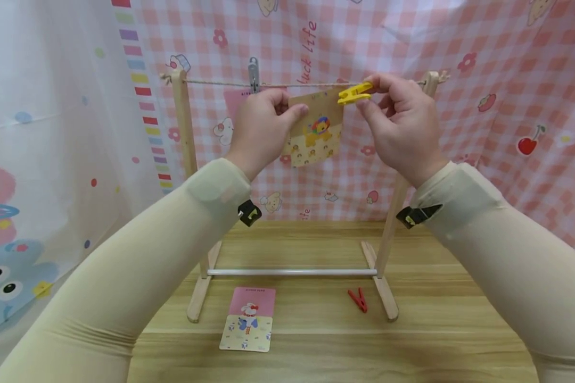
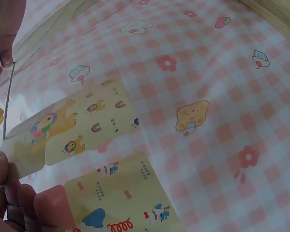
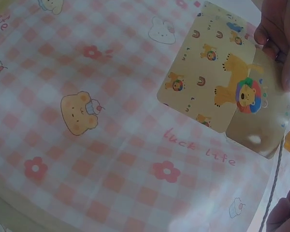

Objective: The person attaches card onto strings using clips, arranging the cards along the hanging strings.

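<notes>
At far left of the rack, light wooden upright post (image 1: 186, 138) carries a thin twine line (image 1: 220, 83) strung across to the opposite post (image 1: 402, 175). Grey metal clip (image 1: 253, 73) sits on the twine, pinning a pink-topped card (image 1: 233, 98) that hangs mostly hidden behind the left hand.

Left hand (image 1: 261, 130): fingers and thumb curled, pinching the left edge of a tan rectangular card with a cartoon lion print (image 1: 316, 133). Card hangs just under the twine, top edge at line level, slightly tilted. Left wrist view shows the lion card (image 2: 63, 130) with the fingertips (image 2: 5, 166) on its corner, second card (image 2: 125, 203) just beside it.

Right hand (image 1: 402, 125): pinches a yellow plastic clothespin (image 1: 354, 93) between thumb and fingers, clothespin at the card's top right corner, on the twine. Cannot tell whether it actually bites the card. Right wrist view: lion card (image 3: 222, 92) against the pink checked backdrop cloth (image 3: 87, 145).

Below, on the wooden tabletop (image 1: 316, 340): pink and yellow illustrated card (image 1: 248, 319) lying flat near the rack's left foot, white crossbar (image 1: 292, 272) behind it, red plastic clothespin (image 1: 358, 300) near the right foot.
</notes>
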